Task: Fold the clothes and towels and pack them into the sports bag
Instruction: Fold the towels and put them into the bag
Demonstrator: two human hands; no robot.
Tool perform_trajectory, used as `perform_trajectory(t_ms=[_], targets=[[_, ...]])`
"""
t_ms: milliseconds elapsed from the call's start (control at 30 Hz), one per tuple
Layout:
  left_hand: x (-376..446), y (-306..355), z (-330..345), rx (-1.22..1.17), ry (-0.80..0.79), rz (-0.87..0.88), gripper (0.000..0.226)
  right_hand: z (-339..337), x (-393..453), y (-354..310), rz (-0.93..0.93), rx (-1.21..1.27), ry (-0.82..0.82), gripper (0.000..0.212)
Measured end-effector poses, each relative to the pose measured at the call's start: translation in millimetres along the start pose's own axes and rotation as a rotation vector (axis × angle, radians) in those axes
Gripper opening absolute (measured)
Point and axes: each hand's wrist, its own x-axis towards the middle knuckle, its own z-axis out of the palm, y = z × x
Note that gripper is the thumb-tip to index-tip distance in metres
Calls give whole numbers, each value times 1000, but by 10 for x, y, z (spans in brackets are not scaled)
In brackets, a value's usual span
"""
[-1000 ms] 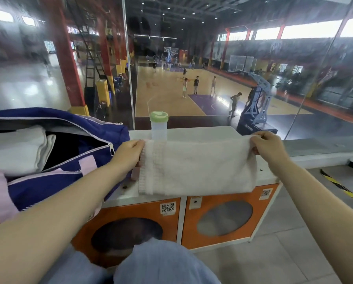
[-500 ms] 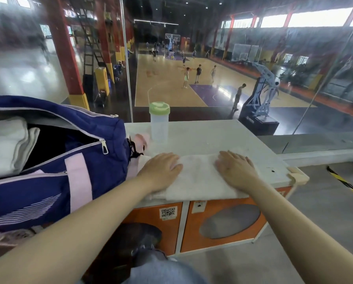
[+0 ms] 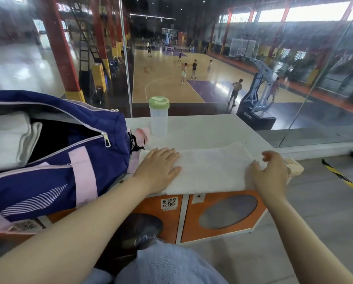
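Both hands lie open: left hand (image 3: 158,168) flat on the towel (image 3: 210,169), right hand (image 3: 269,173) at its end.

One head-worn wide-angle camera looks forward and down (close over the white countertop (image 3: 202,128)) toward a glass wall.

I am sitting at a white countertop (image 3: 208,128) over a cabinet with orange doors (image 3: 222,214) that have grey oval windows and QR stickers. A tall glass wall (image 3: 325,83) is rising just behind the counter. Through it I am looking down on a wooden basketball court with a purple key (image 3: 167,78), people standing on it. Red steel columns with yellow padded bases (image 3: 58,48) are lining the left side. Daylight is coming through high strip windows (image 3: 315,13) at right. Grey tiled floor (image 3: 325,212) is spreading beside me, crossed by yellow-black striped tape (image 3: 343,179).
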Motion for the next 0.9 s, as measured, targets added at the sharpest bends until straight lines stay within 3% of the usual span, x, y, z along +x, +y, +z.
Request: perform_trajectory(t_ms=[133,233,300,400,500,567,667,767,900], targets=[[-45,143,2,-126,-15,25,54,-119,-234,240,419,392,-32,35],[-97,177,118,-64,-89,-11,58,-110,-408,218,658,677,-237,41],[-99,175,148,-44,-109,-14,59,-113,-430,124,696,795,-350,35],[-79,148,98,-176,-97,-10,56,-121,-327,-74,636,835,-233,30],[-87,54,-15,-434,43,-112,48,-131,-178,-402,529,720,-137,8],[-105,-15,-120,-625,141,-259,43,-139,-108,-712,389,656,-76,10],[-109,-131,-254,-1013,164,-512,45,-133,-75,-1190,59,553,-40,11],[-108,-233,-285,-1355,167,-655,49,3,-254,-1572,-248,383,-137,11],[-127,-270,-280,-1516,183,-679,54,424,-780,-1758,-666,70,-399,24]])
